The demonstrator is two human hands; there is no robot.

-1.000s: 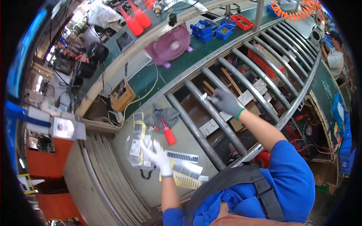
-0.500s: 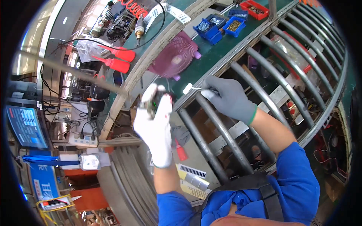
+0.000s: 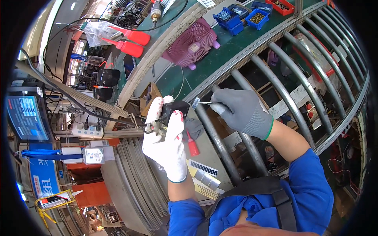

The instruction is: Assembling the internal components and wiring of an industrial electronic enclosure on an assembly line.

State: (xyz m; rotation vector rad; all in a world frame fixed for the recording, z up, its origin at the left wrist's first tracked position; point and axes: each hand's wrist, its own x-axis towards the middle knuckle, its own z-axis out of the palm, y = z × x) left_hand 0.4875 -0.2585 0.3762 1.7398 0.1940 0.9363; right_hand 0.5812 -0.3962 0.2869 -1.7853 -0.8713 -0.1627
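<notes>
My left hand (image 3: 168, 149), in a white glove with red stains, grips a small assembly between thumb and fingers. Its black block (image 3: 178, 106) sticks out at the fingertips, and a metal fitting (image 3: 151, 128) shows on the hand's left side. My right hand (image 3: 246, 114), in a grey glove with a green cuff, pinches a thin metal tool (image 3: 205, 103), perhaps tweezers. A small white-and-grey-blue label-like piece (image 3: 195, 103) sits at that tool's tip. This piece is a little to the right of the black block, apart from it.
A curved roller conveyor (image 3: 283, 90) runs along the right. Beyond it are a pink fan (image 3: 193, 47) and blue screw bins (image 3: 258, 19). Red squeeze bottles (image 3: 130, 48) lie at the upper left; another bottle (image 3: 192, 146) lies near label sheets (image 3: 202, 175). A monitor (image 3: 27, 118) stands left.
My left hand has turned the assembly, bringing its black block into clearer sight. The piece on the tool has tilted and shows a bluish face. The whole view has shifted slightly.
</notes>
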